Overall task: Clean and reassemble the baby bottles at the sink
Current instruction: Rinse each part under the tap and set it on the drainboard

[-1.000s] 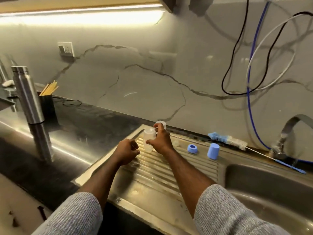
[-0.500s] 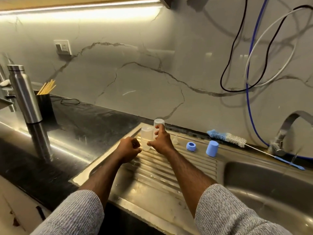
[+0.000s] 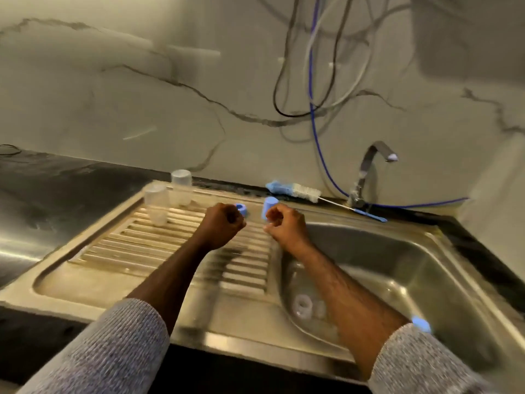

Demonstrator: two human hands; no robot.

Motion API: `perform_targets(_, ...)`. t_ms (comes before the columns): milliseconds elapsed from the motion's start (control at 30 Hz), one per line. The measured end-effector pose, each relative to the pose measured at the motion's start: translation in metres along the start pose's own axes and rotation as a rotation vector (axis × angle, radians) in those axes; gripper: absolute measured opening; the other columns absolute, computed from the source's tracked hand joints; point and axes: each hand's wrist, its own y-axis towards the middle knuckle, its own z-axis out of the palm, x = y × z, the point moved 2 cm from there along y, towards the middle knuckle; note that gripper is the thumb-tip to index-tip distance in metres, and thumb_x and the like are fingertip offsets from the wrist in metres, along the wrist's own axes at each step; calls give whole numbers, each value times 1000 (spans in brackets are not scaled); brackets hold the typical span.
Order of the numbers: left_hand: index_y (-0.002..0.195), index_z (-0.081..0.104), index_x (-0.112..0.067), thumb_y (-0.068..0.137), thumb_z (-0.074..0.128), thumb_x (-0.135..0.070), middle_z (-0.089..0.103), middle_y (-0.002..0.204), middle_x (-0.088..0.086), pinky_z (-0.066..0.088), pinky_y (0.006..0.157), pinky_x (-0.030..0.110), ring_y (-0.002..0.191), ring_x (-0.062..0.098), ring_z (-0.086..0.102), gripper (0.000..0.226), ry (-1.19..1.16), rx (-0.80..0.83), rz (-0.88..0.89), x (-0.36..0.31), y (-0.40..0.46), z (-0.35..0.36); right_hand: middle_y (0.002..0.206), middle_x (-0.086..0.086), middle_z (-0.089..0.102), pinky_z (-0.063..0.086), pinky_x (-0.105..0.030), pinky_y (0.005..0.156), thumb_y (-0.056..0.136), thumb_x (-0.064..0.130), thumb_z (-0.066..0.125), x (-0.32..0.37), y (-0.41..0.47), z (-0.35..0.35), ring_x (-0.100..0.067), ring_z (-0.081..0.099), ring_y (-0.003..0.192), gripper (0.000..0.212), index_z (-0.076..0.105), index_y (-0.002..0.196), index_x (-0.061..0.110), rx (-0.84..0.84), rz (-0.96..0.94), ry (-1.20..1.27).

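A moment ago my right hand [image 3: 285, 223] was on the clear bottle at the far left of the drainboard [image 3: 113, 251]; now it has let go, and both hands have swung right, toward the blue parts. Both clear bottles [image 3: 156, 204] stand upside down side by side at the drainboard's back-left corner, untouched. My left hand [image 3: 221, 226] is curled into a fist with nothing visible in its grip, just in front of the blue ring [image 3: 241, 208]. The right hand's fingers are curled too, empty as far as I can see, just in front of the blue cap [image 3: 270, 205]. The bottle brush [image 3: 295, 191] lies along the back edge near the tap [image 3: 369, 172]. A clear part [image 3: 302, 305] sits in the sink basin [image 3: 412, 280]. I judge the bottles are set out to drain, and the collar and cap come next.
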Motion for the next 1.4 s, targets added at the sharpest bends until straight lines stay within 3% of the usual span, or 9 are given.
perform_targets(167,79,74,-2,85,71,-2,75,82,10,53,76,33,77,20,69,7,-70,153,139,-61,1,100,77,-4,71,58,-37,76,76,-8,72,-87,-36,-86,-21,69,74,27,68,80,18,73,76,-155)
perform_targets(333,80,76,-18,86,74,-14,74,82,-4,51,78,23,73,0,61,7,-76,279,144,-92,2,188,85,-1,74,56,-29,70,77,0,73,-153,-63,-132,-16,69,79,22,75,89,19,363,193,-466)
perform_targets(500,80,70,-26,89,71,-20,71,85,-5,55,86,33,84,8,66,12,-77,278,-37,-89,15,226,111,-2,68,57,-33,85,78,14,82,-173,-63,-120,-19,66,97,41,69,115,25,716,278,-487)
perform_targets(633,85,71,-22,90,70,-20,71,90,1,58,88,44,89,18,67,5,19,329,-83,-74,22,236,116,1,66,56,-34,90,79,26,83,-175,-56,-87,-17,65,103,46,66,120,35,809,248,-459)
perform_targets(767,77,69,-26,89,72,-19,71,85,-4,58,87,43,86,15,68,14,-35,288,-91,-73,30,240,116,0,69,56,-32,90,84,17,79,-182,-59,-68,-17,66,104,34,71,115,27,856,262,-429)
perform_targets(900,77,67,-28,89,72,-19,71,86,-5,58,89,43,87,14,68,16,-51,298,-99,-71,32,245,108,-4,72,57,-36,91,89,8,69,-190,-58,-69,-19,68,99,16,74,102,15,702,281,-417)
perform_targets(1133,106,69,-24,82,80,-18,69,93,-6,55,94,39,96,18,67,27,-99,280,-91,-77,32,254,84,-10,70,53,-28,59,89,-3,61,-212,-39,-119,-18,63,65,19,72,83,11,-70,565,70)
perform_targets(1267,125,67,-19,83,80,-18,72,114,2,53,99,37,110,20,66,44,-65,344,-22,-86,31,267,80,-8,69,52,-25,58,93,2,62,-216,-34,-126,-14,63,64,18,69,85,16,-110,626,260)
perform_targets(1400,128,67,-15,83,82,-21,73,108,3,53,99,35,102,15,68,48,-136,356,-16,-90,28,274,85,-10,73,52,-24,58,93,4,62,-212,-29,-126,-15,65,68,15,70,89,16,-115,627,334)
